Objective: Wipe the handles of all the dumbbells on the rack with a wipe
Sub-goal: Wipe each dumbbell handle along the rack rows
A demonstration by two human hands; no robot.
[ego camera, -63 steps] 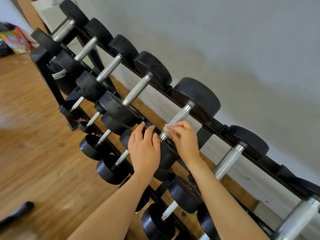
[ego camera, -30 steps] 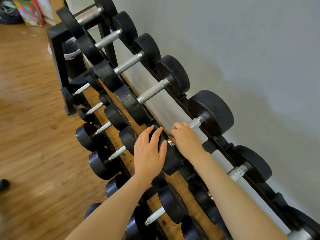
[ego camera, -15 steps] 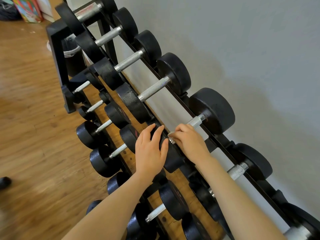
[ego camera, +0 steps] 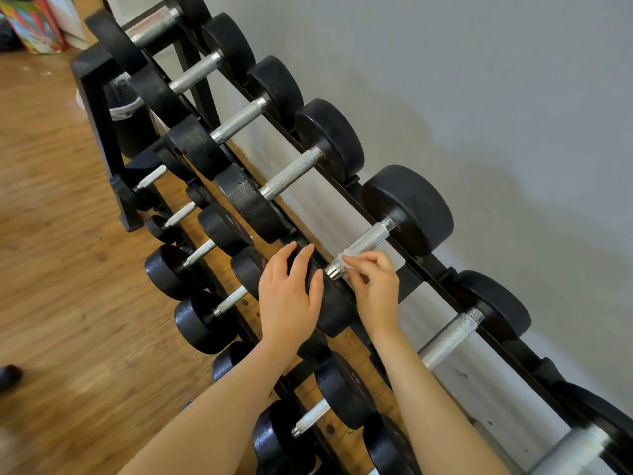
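Note:
A black two-tier rack holds black dumbbells with knurled silver handles along a grey wall. My right hand pinches a small white wipe against the near end of one upper-tier dumbbell handle. My left hand rests with straight fingers on the near black head of that same dumbbell. Several more handles line the upper tier to the far left and the near right. Smaller dumbbells fill the lower tier under my left arm.
Wooden floor spreads to the left of the rack. A colourful bag stands on the floor at the far left corner. A dark object lies at the left edge. The grey wall runs close behind the rack.
My right hand has slid along the handle toward its near end with the wipe, baring more of the handle. The left hand stays on the dumbbell head. The view has shifted slightly.

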